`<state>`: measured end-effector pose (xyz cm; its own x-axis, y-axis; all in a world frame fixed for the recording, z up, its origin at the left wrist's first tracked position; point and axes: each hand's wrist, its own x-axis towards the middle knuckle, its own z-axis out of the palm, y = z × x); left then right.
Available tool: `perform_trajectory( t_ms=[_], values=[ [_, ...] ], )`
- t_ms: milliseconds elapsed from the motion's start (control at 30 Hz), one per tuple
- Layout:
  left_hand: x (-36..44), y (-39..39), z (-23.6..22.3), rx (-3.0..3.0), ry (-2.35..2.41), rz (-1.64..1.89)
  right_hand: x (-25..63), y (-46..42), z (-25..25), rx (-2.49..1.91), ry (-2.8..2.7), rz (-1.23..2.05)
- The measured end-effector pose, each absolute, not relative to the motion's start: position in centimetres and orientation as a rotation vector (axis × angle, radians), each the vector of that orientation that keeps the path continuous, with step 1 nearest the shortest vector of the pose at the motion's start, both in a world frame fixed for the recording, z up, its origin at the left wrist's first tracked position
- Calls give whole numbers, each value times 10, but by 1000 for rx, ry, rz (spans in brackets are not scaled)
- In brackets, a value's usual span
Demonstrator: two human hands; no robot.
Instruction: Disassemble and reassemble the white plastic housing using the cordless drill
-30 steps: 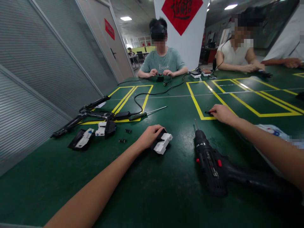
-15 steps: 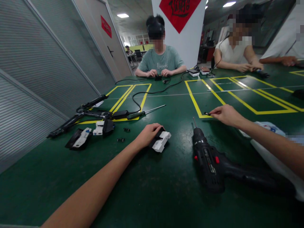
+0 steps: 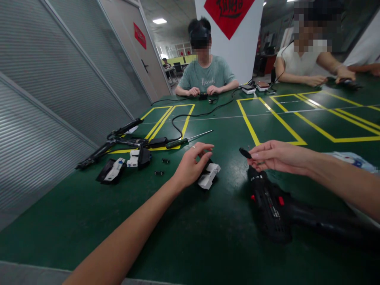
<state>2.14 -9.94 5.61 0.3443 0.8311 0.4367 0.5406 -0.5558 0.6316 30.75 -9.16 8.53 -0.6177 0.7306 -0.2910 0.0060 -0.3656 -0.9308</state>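
My left hand (image 3: 194, 164) is open, its fingers stretched out and thumb apart, over the back edge of a black-and-white plastic part (image 3: 209, 177) lying on the green table. Whether its underside touches the part I cannot tell. My right hand (image 3: 277, 156) pinches a small flat black oval piece (image 3: 245, 153) between thumb and fingers, held up above the nose of a cordless drill (image 3: 268, 209). The drill lies on its side with its handle to the right. Its bit is mostly hidden behind my right hand.
At left lie a black jointed frame (image 3: 108, 148), two more black-and-white parts (image 3: 115, 170) and two small black pieces (image 3: 159, 173). A green-handled screwdriver (image 3: 177, 143) and a black cable (image 3: 175, 120) are beyond. Two people sit across the table (image 3: 166, 221).
My left hand has let go of the black-and-white part and spread its fingers. My right hand has brought the black piece up from the tabletop, leftward and nearer, over the drill's nose.
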Motion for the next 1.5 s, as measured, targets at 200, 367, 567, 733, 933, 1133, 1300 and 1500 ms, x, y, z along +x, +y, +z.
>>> perform_trajectory(
  t_ms=[200,367,567,733,933,1133,1300,1500],
  values=[
    [37,-125,65,2308,856,1055,277,-108,84,-796,-1272,2324],
    [37,-128,63,2291,795,1079,266,-113,82,-689,-1286,2385],
    [36,-128,63,2309,860,1062,264,-114,78,-697,-1270,2348],
    [35,-126,63,2338,934,995,259,-118,77,-802,-1433,2112],
    [35,-125,63,2320,923,946,247,-125,82,-1109,-1479,1910],
    [37,-126,68,2257,924,887,238,-136,87,-1324,-1615,1570],
    [34,-123,68,2239,997,895,228,-146,69,-1380,-2025,831],
    [21,-105,64,2165,1134,947,221,-146,50,-1532,-2192,393]
  ],
)
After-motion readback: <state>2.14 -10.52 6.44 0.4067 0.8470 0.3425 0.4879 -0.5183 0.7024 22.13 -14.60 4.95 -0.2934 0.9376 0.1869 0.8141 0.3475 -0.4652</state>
